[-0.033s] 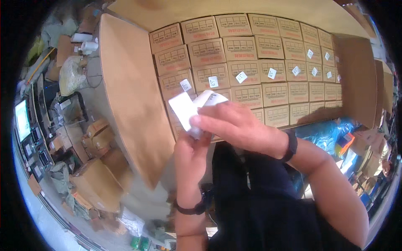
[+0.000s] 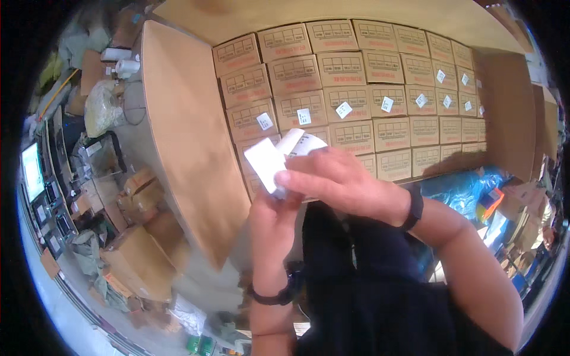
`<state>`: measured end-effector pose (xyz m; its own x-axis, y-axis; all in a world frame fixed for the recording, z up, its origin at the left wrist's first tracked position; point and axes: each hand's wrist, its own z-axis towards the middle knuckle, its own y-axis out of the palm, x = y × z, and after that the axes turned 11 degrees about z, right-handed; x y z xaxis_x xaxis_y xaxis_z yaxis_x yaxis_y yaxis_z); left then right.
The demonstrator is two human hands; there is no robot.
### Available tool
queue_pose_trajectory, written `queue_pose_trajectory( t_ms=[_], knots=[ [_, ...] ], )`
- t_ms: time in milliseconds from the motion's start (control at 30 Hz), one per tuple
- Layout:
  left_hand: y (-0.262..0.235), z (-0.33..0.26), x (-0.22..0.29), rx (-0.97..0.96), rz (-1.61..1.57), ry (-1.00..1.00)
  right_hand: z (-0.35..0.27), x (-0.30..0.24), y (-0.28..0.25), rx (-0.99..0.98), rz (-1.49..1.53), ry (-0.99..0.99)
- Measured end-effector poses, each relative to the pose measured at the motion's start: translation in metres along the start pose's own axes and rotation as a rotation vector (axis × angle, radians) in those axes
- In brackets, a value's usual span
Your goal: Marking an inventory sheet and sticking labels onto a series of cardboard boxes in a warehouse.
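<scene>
Head view. Cartons [image 2: 350,101]: one stacked wall of brown cardboard boxes fills the frame from 11 to 2 o'clock, in about six visible rows; the full count cannot be read because the hands cover the lower rows. White stickers [image 2: 344,109]: nine are visible on carton fronts, running from 11 o'clock near centre out toward 2 o'clock. Large cardboard sheets: one leaning panel [image 2: 190,136] at 10 o'clock, one [image 2: 510,113] at 3 o'clock, one slab [image 2: 332,15] across the top at 12 o'clock. One blue plastic bag [image 2: 463,187] lies at 4 o'clock.

Label roll [image 2: 297,143]: one white roll with a loose white sheet [image 2: 265,163] standing off it, located at frame centre, in front of the lower cartons.

Left hand [image 2: 272,219]: fingers closed round the roll from below, at 6 o'clock of the roll; one dark wristband sits on the wrist. Right hand [image 2: 338,181]: fingers partly curled, thumb and forefinger pinching the sheet's lower edge, at 4 o'clock of the roll; one dark wristband sits on that wrist.
</scene>
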<state>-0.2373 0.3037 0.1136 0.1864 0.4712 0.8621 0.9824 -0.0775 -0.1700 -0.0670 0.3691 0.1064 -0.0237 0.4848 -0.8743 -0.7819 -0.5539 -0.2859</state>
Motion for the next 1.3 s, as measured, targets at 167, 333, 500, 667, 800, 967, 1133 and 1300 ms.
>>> queue_pose_trajectory(
  t_ms=[167,333,500,667,800,967,1133,1300],
  knots=[
    [-0.013,-0.002,-0.034,0.080,-0.419,-0.108,0.012,0.061,0.011,0.682,0.220,0.367],
    [-0.016,-0.015,-0.037,0.376,-0.201,-0.230,0.015,0.206,0.009,0.537,-0.256,0.575],
    [-0.020,-0.026,-0.055,0.413,-0.156,-0.191,0.006,0.189,-0.027,0.885,-0.171,0.836],
    [0.005,-0.010,-0.036,0.394,-0.090,-0.111,-0.054,0.221,-0.083,0.727,-0.780,0.906],
    [0.011,0.002,-0.025,0.210,-0.151,-0.105,-0.116,0.235,-0.156,0.796,-0.554,1.136],
    [0.029,0.013,-0.007,0.141,-0.205,-0.064,-0.105,0.187,-0.147,0.768,-1.172,0.778],
    [0.069,0.035,0.025,0.149,-0.172,-0.007,-0.047,0.049,-0.090,0.368,0.327,0.583],
    [0.079,0.032,0.043,0.020,-0.077,0.011,-0.061,0.025,-0.096,0.270,0.220,0.542]
  ],
)
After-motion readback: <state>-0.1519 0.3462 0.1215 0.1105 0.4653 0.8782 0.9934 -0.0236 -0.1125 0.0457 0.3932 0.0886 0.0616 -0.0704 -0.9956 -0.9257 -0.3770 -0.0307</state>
